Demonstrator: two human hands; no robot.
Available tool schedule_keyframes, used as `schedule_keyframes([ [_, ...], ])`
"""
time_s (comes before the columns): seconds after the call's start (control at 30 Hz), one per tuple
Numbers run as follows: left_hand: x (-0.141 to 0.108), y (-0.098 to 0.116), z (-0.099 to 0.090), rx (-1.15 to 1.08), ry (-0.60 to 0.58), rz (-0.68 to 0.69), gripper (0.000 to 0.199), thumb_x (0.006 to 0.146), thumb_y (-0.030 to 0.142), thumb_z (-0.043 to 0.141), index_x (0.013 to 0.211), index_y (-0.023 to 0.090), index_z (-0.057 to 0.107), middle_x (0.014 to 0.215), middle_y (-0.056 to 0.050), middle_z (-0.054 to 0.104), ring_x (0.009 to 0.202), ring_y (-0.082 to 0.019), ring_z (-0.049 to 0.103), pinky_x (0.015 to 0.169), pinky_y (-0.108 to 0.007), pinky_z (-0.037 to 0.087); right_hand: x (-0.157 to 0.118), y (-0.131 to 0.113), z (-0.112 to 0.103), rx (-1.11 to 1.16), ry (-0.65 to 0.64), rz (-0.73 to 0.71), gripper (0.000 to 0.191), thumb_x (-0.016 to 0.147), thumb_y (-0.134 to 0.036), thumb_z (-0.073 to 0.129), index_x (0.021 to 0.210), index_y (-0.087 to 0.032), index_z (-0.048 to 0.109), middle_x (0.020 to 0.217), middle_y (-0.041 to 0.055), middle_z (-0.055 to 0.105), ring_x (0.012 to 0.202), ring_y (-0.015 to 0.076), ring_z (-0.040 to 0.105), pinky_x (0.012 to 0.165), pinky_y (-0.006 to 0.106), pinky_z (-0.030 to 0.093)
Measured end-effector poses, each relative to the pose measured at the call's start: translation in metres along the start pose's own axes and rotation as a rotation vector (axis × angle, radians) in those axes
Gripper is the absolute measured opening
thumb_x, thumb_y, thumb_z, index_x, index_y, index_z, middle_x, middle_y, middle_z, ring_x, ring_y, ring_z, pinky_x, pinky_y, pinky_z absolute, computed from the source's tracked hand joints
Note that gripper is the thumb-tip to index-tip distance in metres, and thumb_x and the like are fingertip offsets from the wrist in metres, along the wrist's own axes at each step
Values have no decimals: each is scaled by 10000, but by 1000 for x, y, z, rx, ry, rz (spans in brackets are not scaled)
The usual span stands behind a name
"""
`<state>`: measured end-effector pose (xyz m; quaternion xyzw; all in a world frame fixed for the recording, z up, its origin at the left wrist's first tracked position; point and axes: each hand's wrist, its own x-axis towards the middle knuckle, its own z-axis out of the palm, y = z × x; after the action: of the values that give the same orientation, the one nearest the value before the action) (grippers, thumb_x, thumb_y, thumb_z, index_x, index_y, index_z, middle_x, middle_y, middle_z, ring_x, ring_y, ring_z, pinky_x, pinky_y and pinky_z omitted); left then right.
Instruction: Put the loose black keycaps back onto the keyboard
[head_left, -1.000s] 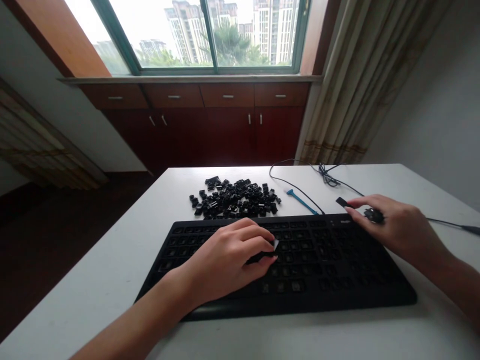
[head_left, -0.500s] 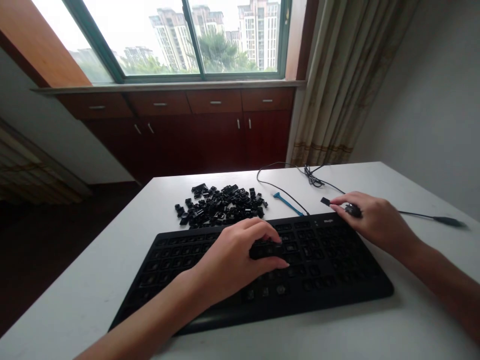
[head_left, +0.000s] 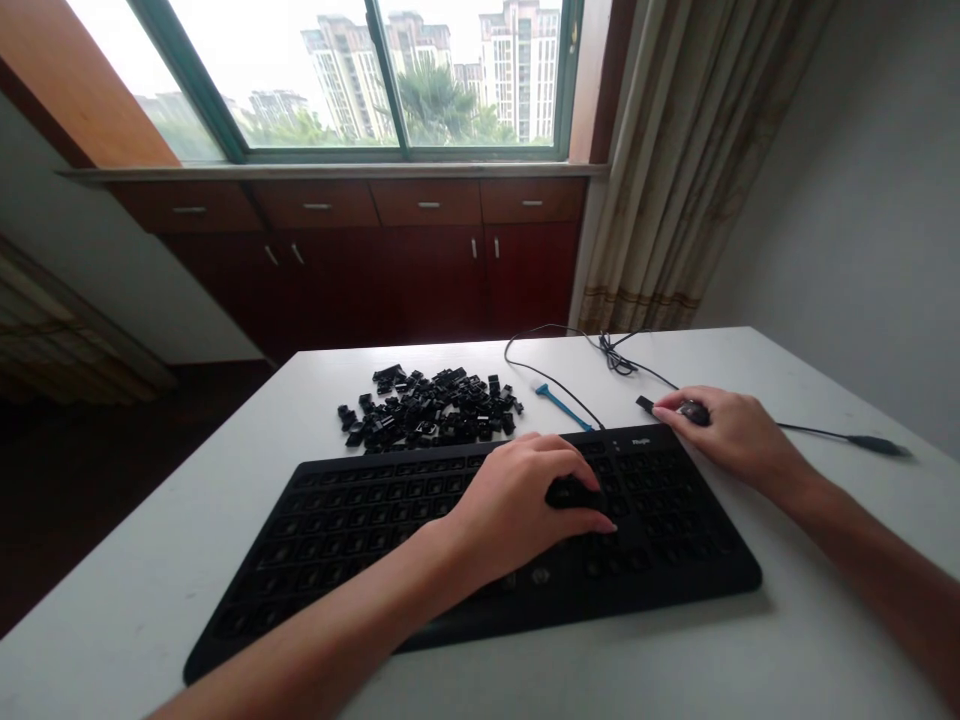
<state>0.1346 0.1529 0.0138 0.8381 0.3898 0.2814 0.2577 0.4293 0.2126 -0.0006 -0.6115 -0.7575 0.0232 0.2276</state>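
A black keyboard (head_left: 390,620) with its keycaps off lies slanted across the white table. Over its right-hand half curves my left hand (head_left: 532,500), with thumb and index finger apart and the other fingers partly hidden in shadow. Just past the keyboard's far right corner, my right hand (head_left: 724,425) pinches a small dark object (head_left: 694,412). A flat black tip (head_left: 644,404) shows beyond the fingertips. My fingers cover most of the object, so I cannot tell its kind.
Behind the keyboard sits a heap of loose black keycaps (head_left: 435,405). To the right of it lies a blue brush (head_left: 564,406). A black cable (head_left: 619,355) is bundled at the table's far side, and its dark end (head_left: 877,445) rests at the right.
My left hand has slid to the right over the keyboard. My right hand keeps the small dark object at the far right corner. The view has shifted slightly.
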Motion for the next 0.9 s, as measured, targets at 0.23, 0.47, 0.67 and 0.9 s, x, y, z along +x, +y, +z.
schedule_keyframes([
  [0.23,-4,1,4,6,63,33,190,802,395,781,946,272,756,1043,12,739,948,-192,675,895,-370,520,-4,-10,-5,1,103,-90,274,931,-461,580,972,-230,722,1012,62,741,906,276,703,840,420,529],
  [0.47,-8,2,8,48,91,42,284,823,442,747,1039,258,718,1035,-10,742,951,-215,670,882,-380,516,-32,-62,-18,256,-44,-673,291,915,-255,678,1202,-242,631,1154,53,689,990,178,693,844,277,554],
  [0.67,-6,-1,-4,-135,18,-105,411,737,445,830,922,200,556,981,-22,720,841,-181,640,736,-315,508,-40,-70,-8,277,-139,-798,338,884,-258,728,1206,-232,629,1164,59,717,971,177,721,765,249,574],
  [0.9,-34,2,-36,22,-86,67,141,898,257,655,1003,204,579,1121,-35,670,1013,-174,614,890,-317,495,-36,-65,-11,252,-221,-754,220,891,-225,697,1107,-265,695,1185,51,721,955,202,740,757,284,606],
])
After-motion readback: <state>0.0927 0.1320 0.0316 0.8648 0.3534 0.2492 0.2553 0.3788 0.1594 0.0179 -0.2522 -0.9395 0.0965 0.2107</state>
